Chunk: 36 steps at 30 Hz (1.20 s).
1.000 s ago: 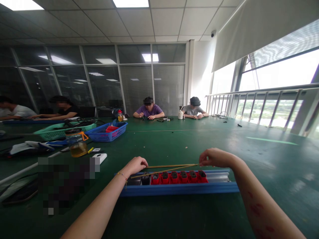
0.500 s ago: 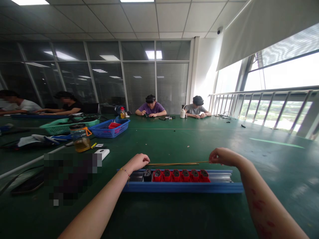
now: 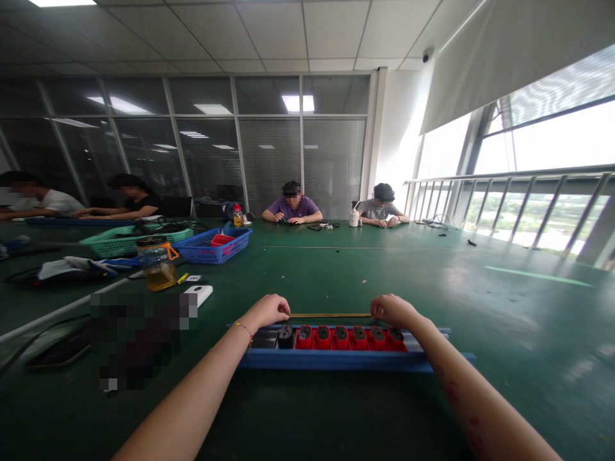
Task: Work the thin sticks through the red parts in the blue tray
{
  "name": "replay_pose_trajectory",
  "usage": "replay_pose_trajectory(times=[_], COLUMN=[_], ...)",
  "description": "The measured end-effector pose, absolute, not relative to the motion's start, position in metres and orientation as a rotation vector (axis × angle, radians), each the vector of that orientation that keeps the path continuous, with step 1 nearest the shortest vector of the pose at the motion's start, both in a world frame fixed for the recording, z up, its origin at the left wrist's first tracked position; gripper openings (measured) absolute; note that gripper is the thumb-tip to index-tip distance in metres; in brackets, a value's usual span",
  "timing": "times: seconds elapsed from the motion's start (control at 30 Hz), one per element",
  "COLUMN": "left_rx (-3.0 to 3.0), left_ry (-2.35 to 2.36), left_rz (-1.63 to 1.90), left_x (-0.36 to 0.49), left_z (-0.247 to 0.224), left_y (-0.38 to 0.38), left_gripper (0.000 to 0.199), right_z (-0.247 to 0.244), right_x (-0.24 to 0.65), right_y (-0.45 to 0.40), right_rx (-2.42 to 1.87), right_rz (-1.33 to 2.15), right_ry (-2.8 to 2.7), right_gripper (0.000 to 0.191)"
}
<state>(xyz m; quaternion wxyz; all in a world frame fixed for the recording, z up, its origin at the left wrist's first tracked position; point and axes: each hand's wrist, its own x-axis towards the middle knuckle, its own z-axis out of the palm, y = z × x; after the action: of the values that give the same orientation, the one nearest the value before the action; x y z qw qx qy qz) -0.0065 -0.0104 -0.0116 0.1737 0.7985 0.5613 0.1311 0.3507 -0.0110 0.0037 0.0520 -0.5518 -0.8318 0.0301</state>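
Thin straight yellowish rods (image 3: 331,315) stretch level between my two hands, just beyond a blue rail (image 3: 355,361). My left hand (image 3: 271,310) has its fingers closed around their left end. At the right end, the fingers of my right hand (image 3: 391,310) are pinched on them. The rods look bunched together; their exact number cannot be made out. In the rail's channel sits a row of several red blocks (image 3: 341,338) with dark tops. A black block (image 3: 286,337) stands at the left of that row.
To the left are a jar of amber liquid (image 3: 161,272), a blue basket (image 3: 216,250), a green basket (image 3: 110,243) and a white device (image 3: 200,295). A dark phone (image 3: 60,352) lies nearer. Other people sit along the far side and left of the green table (image 3: 312,275).
My right hand has moved left and closed on the rods' right end; earlier it held one rod farther out. The rods now lie closer together. My left hand stays almost in place.
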Motion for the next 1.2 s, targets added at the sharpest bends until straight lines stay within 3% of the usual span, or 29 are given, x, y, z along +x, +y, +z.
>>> replay_pose_trajectory(times=[0.5, 0.83, 1.2], left_rx=[2.480, 2.524, 2.592], left_ry=[1.664, 1.682, 1.705], left_rz=[0.340, 0.187, 0.301], left_x=[-0.002, 0.003, 0.011], left_z=[-0.008, -0.006, 0.002], left_y=[-0.015, -0.013, -0.025], left_gripper=[0.015, 0.028, 0.016], right_z=[0.003, 0.001, -0.001], right_x=[0.347, 0.346, 0.348], right_y=[-0.011, -0.008, -0.006], right_rx=[-1.655, -1.722, -1.714], right_rz=[-0.008, 0.024, 0.037], right_ry=[-2.603, -2.640, -2.548], right_gripper=[0.027, 0.028, 0.023])
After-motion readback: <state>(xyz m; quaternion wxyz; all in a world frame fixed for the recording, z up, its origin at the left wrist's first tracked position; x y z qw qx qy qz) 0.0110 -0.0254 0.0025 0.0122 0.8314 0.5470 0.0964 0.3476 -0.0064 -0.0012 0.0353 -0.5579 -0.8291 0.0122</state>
